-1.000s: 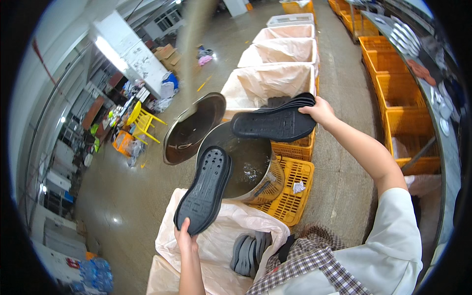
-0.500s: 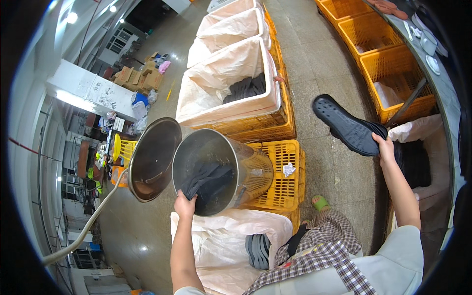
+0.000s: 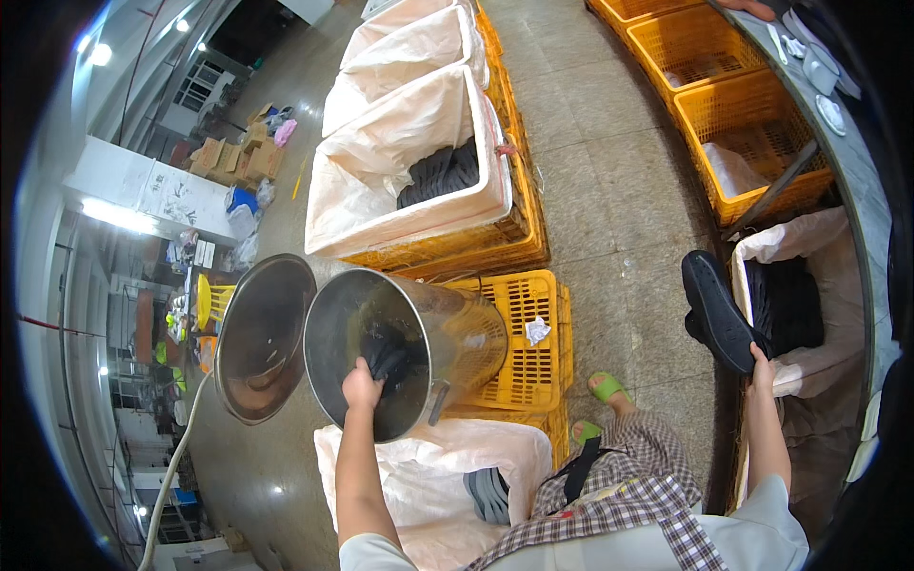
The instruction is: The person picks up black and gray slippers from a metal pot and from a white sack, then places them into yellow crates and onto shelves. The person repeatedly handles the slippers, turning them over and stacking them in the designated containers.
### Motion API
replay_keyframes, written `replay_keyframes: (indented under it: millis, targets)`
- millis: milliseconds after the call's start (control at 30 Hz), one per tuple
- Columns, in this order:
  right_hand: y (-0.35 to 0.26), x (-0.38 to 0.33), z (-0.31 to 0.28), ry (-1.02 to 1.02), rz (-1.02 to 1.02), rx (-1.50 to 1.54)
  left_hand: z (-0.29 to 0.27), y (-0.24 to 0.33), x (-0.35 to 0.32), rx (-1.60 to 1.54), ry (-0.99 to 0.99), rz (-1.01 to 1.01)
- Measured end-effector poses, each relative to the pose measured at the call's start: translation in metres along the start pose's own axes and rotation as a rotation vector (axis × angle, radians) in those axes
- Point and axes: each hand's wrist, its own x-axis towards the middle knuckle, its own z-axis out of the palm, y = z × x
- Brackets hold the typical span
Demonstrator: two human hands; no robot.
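Note:
My left hand (image 3: 362,385) reaches into a tall metal drum (image 3: 419,404), its fingers closed on dark grey soft pieces (image 3: 383,350) inside it. What exactly these pieces are, I cannot tell. Out to the right, my right hand (image 3: 760,366) grips black shoe soles (image 3: 719,309) by one end, with a second one partly hidden behind the front one. They hang beside a cloth-lined bin (image 3: 795,246), which holds a stack of black pieces (image 3: 785,305). The drum lies tilted on a yellow crate (image 3: 519,381), its mouth facing left.
A round metal hood (image 3: 267,338) with a pale hose (image 3: 176,457) stands left of the drum. Lined crates (image 3: 409,133) run in a row ahead; another lined bin (image 3: 381,495) is close to me. Yellow crates (image 3: 752,143) sit under the table (image 3: 847,143) at right.
My left hand has gone deeper into the drum with the grey pieces. My right hand has brought the black soles lower and nearer the right-hand bin. The view has shifted somewhat.

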Motion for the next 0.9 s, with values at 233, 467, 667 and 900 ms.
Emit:
replay_keyframes:
  millis: [233,467,667,900]
  targets:
    - [0.005,-0.003,0.005,0.021,0.056,-0.073,0.011,0.000,-0.002,-0.016,-0.017,-0.019]
    - [-0.006,-0.029,0.022,0.021,0.071,-0.042,-0.030,-0.004,-0.040,-0.003,0.130,0.019]
    - [0.006,-0.053,-0.015,-0.018,-0.016,0.013,-0.081,-0.051,-0.108,0.069,0.428,-0.009]
    - [0.027,-0.111,-0.112,-0.016,-0.054,0.164,-0.109,-0.108,-0.167,-0.055,0.797,0.053]
